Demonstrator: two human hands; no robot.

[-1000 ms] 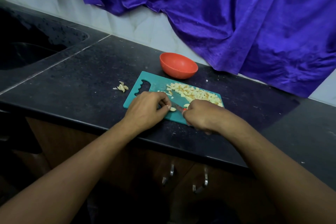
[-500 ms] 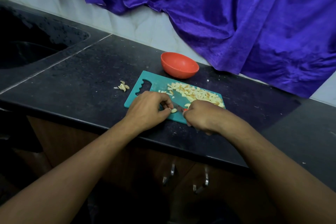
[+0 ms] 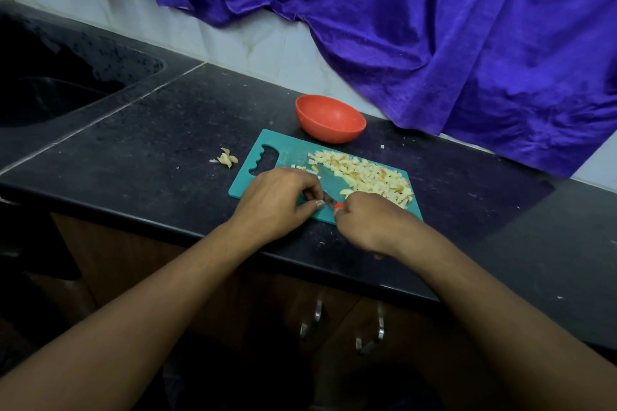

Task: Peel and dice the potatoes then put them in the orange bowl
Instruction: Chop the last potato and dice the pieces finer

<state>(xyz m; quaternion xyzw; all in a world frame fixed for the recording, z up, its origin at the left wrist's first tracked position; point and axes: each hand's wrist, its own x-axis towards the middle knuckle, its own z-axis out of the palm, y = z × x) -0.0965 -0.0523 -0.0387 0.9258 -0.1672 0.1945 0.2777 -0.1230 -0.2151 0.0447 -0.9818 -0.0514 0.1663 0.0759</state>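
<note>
Left hand (image 3: 277,200) pinches what seems a small potato bit (image 3: 320,204) at the near edge of the cutting board (image 3: 287,152); right hand (image 3: 370,223) grips the knife (image 3: 329,199). Diced potato (image 3: 364,177) covers the board's right half, and the orange bowl (image 3: 330,118) sits just behind it.

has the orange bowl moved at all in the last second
No. The orange bowl still sits just beyond the far edge of the teal cutting board, in the same spot against it as in the earlier pictures.
</note>
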